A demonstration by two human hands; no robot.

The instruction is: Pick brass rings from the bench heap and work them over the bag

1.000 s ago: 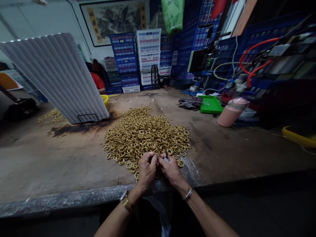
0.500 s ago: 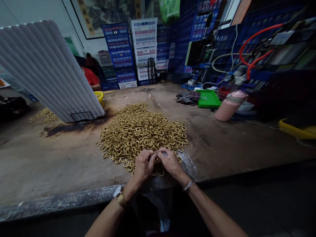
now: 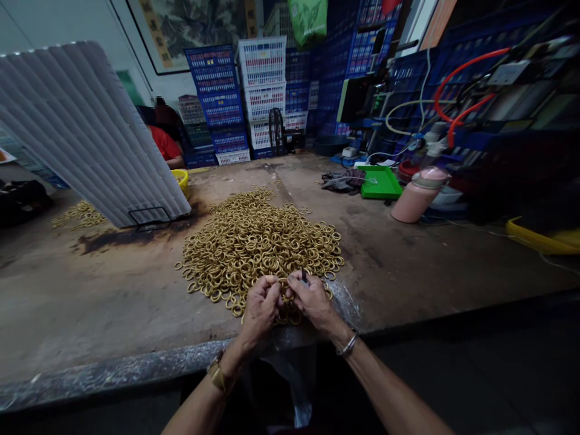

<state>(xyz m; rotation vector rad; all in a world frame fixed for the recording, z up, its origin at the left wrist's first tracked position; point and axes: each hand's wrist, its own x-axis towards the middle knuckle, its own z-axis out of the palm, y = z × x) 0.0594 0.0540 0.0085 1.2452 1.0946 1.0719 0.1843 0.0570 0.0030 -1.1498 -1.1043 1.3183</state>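
Observation:
A heap of brass-coloured rings (image 3: 254, 235) lies on the table just beyond my hands. At its near edge my left hand (image 3: 261, 307) is closed, thumb against fingers, pinching what looks like one ring (image 3: 283, 281). Close beside it my right hand (image 3: 312, 302) is closed too. From its curled fingers sticks up the end of a small dark tool (image 3: 304, 276), whose kind I cannot make out. The fingertips of both hands nearly meet at the pinched ring. Loose rings show beneath and around the hands.
A grey corrugated panel (image 3: 90, 133) leans in a wire stand at left, with a person in a red sleeve (image 3: 164, 145) behind it. At right are a green tray (image 3: 381, 183), a pink bottle (image 3: 419, 196) and a yellow tray (image 3: 544, 238). Stacked crates (image 3: 222, 96) line the back.
My left wrist has turned, and the fingertips have drawn slightly apart with the ring between them. The dark tool end now stands more upright above my right hand.

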